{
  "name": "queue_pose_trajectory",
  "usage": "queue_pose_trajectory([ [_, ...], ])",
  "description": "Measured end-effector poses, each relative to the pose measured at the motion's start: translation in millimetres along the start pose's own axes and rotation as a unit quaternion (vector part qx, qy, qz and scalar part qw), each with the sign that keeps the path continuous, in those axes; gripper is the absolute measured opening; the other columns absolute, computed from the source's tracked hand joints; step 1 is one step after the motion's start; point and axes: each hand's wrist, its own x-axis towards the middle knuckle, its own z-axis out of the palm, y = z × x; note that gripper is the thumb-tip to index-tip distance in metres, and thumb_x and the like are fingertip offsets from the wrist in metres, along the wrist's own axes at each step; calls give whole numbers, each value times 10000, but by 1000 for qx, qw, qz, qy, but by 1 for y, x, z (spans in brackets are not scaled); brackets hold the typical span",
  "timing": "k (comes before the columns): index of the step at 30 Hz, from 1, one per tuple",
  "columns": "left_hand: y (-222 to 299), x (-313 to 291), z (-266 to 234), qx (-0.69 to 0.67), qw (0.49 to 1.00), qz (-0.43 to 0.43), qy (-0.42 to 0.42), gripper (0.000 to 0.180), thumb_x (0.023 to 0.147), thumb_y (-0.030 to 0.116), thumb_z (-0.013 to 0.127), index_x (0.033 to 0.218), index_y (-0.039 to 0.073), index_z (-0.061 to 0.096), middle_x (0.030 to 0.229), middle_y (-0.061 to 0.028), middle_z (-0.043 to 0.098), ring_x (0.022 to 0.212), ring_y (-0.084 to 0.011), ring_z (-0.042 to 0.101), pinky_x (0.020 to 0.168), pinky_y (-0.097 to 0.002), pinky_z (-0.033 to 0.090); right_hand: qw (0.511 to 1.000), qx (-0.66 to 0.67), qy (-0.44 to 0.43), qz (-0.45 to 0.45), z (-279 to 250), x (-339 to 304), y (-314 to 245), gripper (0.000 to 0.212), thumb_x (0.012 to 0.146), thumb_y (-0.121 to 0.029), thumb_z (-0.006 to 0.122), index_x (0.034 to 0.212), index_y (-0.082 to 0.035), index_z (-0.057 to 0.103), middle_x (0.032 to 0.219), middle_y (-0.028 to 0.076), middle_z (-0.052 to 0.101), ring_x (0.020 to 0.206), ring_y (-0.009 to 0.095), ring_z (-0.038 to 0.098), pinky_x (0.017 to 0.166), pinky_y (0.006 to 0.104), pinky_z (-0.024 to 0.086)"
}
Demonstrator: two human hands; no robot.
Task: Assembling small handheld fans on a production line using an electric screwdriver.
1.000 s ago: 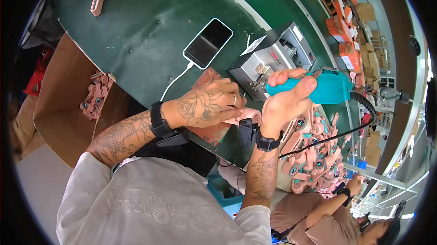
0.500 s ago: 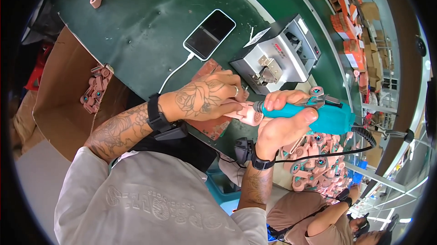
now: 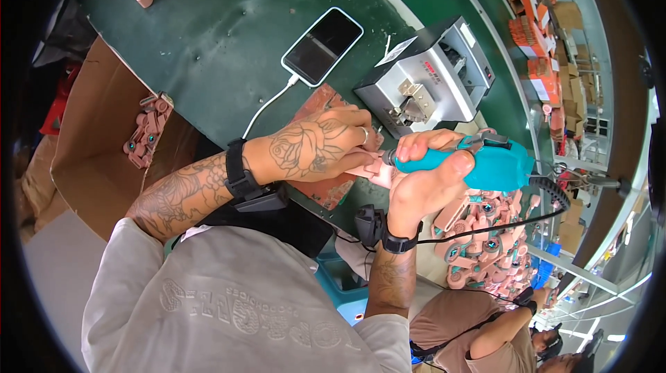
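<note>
My left hand point(image 3: 320, 145) is closed round a pink plastic part point(image 3: 377, 172), with fingers and thumb hiding much of it. In my right hand point(image 3: 431, 189) lies a teal electric screwdriver point(image 3: 501, 165), held nearly level with its dark nose pointing left at the pink part. The thumb rests along the tool's body. The tip is hidden between the hands, so I cannot tell whether it touches the part. Both hands are above a worn reddish board point(image 3: 323, 194) on the green table point(image 3: 208, 33).
A silver screw feeder point(image 3: 444, 89) stands beyond my right hand, near a phone point(image 3: 322, 47) on a white cable. Many pink parts point(image 3: 485, 245) are heaped at right. A cardboard box point(image 3: 90, 137) at left holds more. A co-worker point(image 3: 458, 324) sits at lower right.
The screwdriver and my right hand have shifted slightly upward, and the perforated round end of the pink part is now covered by my right hand. My left hand keeps its hold.
</note>
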Motion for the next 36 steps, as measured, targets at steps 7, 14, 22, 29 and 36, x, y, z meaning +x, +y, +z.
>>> queue_pose_trajectory([
  [7,0,0,-1,10,1000,8,-3,244,935,246,720,1052,32,726,999,-128,635,1020,-335,651,915,-430,513,974,-168,98,-113,15,46,-7,676,1036,-686,498,862,-33,495,701,74,505,633,198,514,605,338,452],
  [14,3,2,-3,7,999,50,-1,248,942,266,703,1055,48,733,1001,-122,636,1031,-315,644,913,-422,514,968,-204,86,-117,14,60,9,669,1062,-628,510,846,5,499,710,89,506,638,207,530,611,345,471],
  [22,-4,0,1,-7,1000,20,16,174,925,186,718,1014,37,724,1019,-122,651,1032,-325,655,923,-424,519,983,-152,65,-75,14,17,-13,603,1027,-663,540,914,-72,504,702,75,512,614,199,513,570,341,438],
  [29,-5,-2,5,-20,999,21,22,189,927,177,732,1026,17,722,1016,-117,666,1004,-327,669,903,-421,530,985,-161,21,-66,5,-18,-27,676,991,-726,535,889,-62,455,668,84,508,518,201,480,505,336,430],
  [36,-5,-1,3,-23,999,21,20,182,928,169,732,1029,19,722,1014,-121,664,998,-332,667,908,-423,526,983,-173,25,-58,5,-23,-16,684,983,-735,539,871,-66,450,668,84,510,519,201,483,508,339,431],
])
